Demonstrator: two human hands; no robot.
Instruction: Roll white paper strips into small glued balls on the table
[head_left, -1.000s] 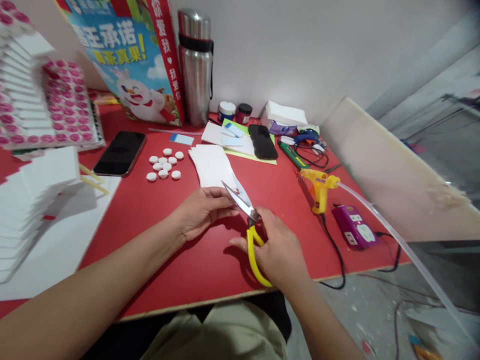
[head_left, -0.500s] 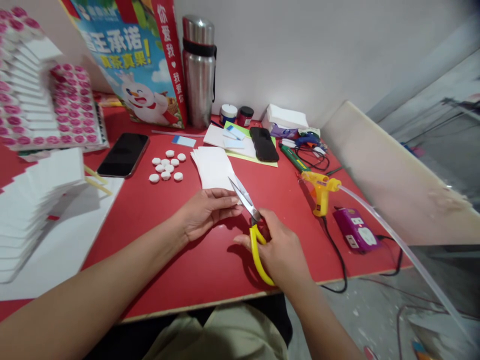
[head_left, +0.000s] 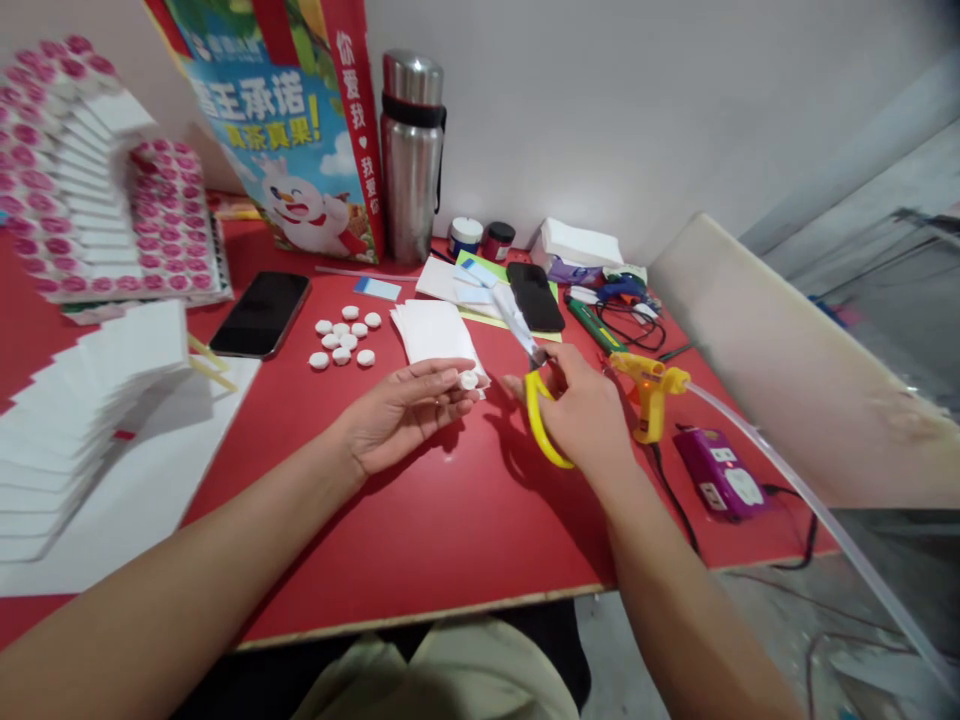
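Note:
Between the thumb and fingers of my left hand point(head_left: 409, 412) is a small white round piece point(head_left: 469, 380). My right hand point(head_left: 589, 410) grips scissors point(head_left: 546, 420) by their yellow handles, the metal blades pointing up and away, apart from the white piece. Behind my left fingers lies a stack of white paper slips point(head_left: 435, 332). Several similar white round pieces point(head_left: 343, 341) sit in a loose group on the red table point(head_left: 420, 530), left of the stack.
A yellow glue gun point(head_left: 649, 385) and a purple power socket point(head_left: 720, 475) stand on the right, with cords. Phones point(head_left: 262, 313), a steel flask point(head_left: 412, 160), a printed bag point(head_left: 315, 180) and jars point(head_left: 466, 235) are farther back. A folded white paper structure point(head_left: 82, 430) occupies the left.
My right hand has drawn the scissors away from the white piece, up and to the right. My left hand still holds the piece, which now shows more clearly. The view has shifted slightly.

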